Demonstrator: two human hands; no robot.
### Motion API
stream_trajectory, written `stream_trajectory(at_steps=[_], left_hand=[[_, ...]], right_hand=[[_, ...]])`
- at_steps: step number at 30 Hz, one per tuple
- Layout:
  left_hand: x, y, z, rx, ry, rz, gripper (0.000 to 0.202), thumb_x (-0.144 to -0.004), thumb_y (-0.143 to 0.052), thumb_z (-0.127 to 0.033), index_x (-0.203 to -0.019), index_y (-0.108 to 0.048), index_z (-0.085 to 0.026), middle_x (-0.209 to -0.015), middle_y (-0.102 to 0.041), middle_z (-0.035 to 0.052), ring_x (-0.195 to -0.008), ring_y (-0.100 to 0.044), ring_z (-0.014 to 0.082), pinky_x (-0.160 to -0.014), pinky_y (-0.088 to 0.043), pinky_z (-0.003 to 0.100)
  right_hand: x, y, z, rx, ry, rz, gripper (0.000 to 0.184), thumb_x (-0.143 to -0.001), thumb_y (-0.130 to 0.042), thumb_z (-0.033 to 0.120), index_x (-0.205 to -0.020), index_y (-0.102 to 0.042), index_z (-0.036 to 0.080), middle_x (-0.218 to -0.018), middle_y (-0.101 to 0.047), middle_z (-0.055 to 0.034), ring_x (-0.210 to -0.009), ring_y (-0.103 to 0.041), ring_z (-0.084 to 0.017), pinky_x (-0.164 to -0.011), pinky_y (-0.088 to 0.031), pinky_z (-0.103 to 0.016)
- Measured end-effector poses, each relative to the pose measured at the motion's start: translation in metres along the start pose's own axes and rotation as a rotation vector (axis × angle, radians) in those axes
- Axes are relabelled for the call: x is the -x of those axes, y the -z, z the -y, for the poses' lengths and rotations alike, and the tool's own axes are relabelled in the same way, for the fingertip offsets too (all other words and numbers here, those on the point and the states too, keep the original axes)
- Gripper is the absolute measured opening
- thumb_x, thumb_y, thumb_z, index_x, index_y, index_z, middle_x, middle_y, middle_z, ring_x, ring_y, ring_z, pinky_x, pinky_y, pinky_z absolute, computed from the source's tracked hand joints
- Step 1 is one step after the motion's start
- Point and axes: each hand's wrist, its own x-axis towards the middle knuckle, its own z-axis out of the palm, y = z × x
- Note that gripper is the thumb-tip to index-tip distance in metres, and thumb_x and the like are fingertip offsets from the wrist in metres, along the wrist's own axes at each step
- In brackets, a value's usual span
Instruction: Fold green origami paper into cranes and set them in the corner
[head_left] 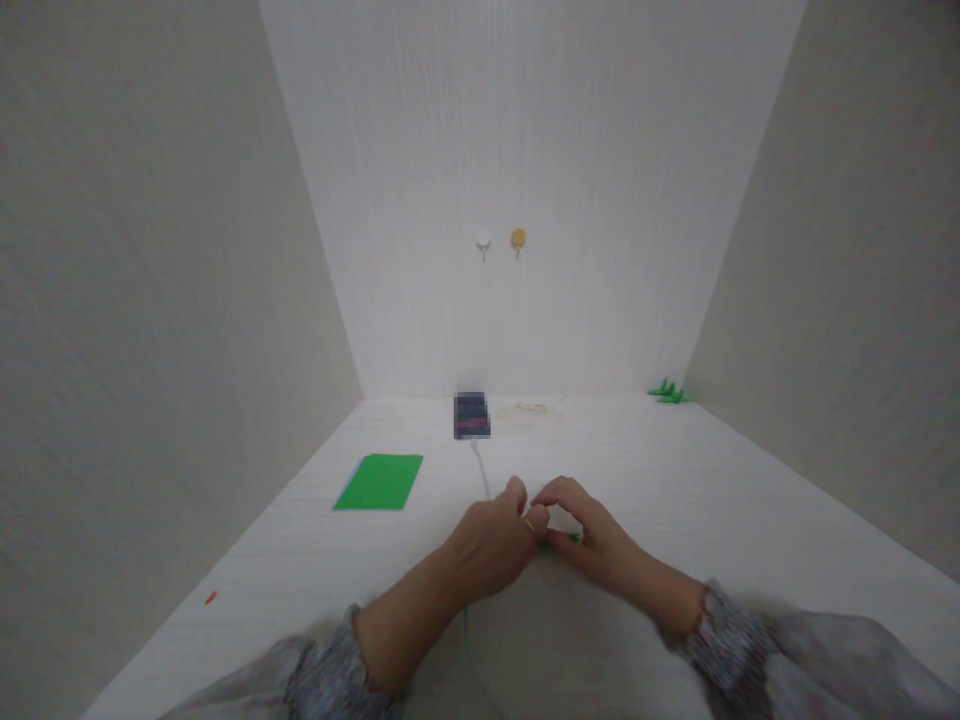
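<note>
My left hand (487, 548), with a ring on one finger, is closed over a small piece of green paper (574, 537) near the middle of the table. Its fingers curl inward and cover most of the paper. From the other side, my right hand (596, 530) holds the same piece, its thumb low along it and its index finger arched to the left hand's fingers. Only slim green edges show between the hands, so the paper's folded shape is hidden. Further left lies a stack of square paper sheets (381, 482), green on top with a bluish edge beneath.
Small folded green paper shapes (669, 393) sit in the far right corner. A dark pixelated device (472, 416) with a pale cable (481, 470) stands near the back wall (600, 200). A small red-orange piece (211, 597) lies left. Two hooks (518, 239) hang on the wall.
</note>
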Motion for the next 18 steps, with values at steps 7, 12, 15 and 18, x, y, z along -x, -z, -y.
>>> stream_trajectory(at_steps=[7,12,15,18], left_hand=[[0.0,-0.014,0.021,0.338,0.289,-0.27,0.034,-0.082,-0.034,-0.021,-0.049,-0.037,-0.016,-0.044,-0.031,-0.0047,-0.042,-0.031,0.007,-0.046,-0.027,0.02],[-0.004,-0.018,0.018,0.546,0.416,-0.141,0.032,-0.076,-0.046,-0.039,-0.055,-0.045,-0.016,-0.046,-0.037,-0.0055,-0.045,-0.034,0.007,-0.045,-0.027,0.019],[-0.005,-0.021,0.014,0.714,0.379,0.02,0.024,-0.072,-0.051,-0.038,-0.076,-0.056,-0.016,-0.059,-0.051,-0.0034,-0.051,-0.041,0.0075,-0.048,-0.03,0.019],[-0.004,-0.023,0.011,0.778,0.355,0.18,0.027,-0.07,-0.053,-0.039,-0.082,-0.06,-0.016,-0.065,-0.056,-0.0015,-0.054,-0.044,0.0081,-0.05,-0.032,0.019]], right_hand=[[0.002,-0.002,-0.008,0.1,0.005,0.036,0.023,-0.072,-0.047,0.007,-0.091,-0.051,0.019,-0.089,-0.052,-0.0053,-0.087,-0.047,-0.017,-0.078,-0.039,-0.033],[0.001,-0.006,-0.012,0.144,-0.114,0.03,0.006,-0.076,-0.049,0.018,-0.078,-0.055,0.018,-0.077,-0.054,-0.0042,-0.077,-0.049,-0.017,-0.071,-0.04,-0.03],[0.002,-0.008,-0.016,0.16,-0.223,0.077,0.006,-0.074,-0.053,0.023,-0.073,-0.057,0.018,-0.071,-0.055,-0.0026,-0.071,-0.05,-0.016,-0.066,-0.04,-0.029],[0.004,-0.009,-0.019,0.161,-0.258,0.13,0.005,-0.069,-0.059,0.023,-0.071,-0.06,0.019,-0.071,-0.056,-0.0023,-0.071,-0.05,-0.016,-0.065,-0.039,-0.028]])
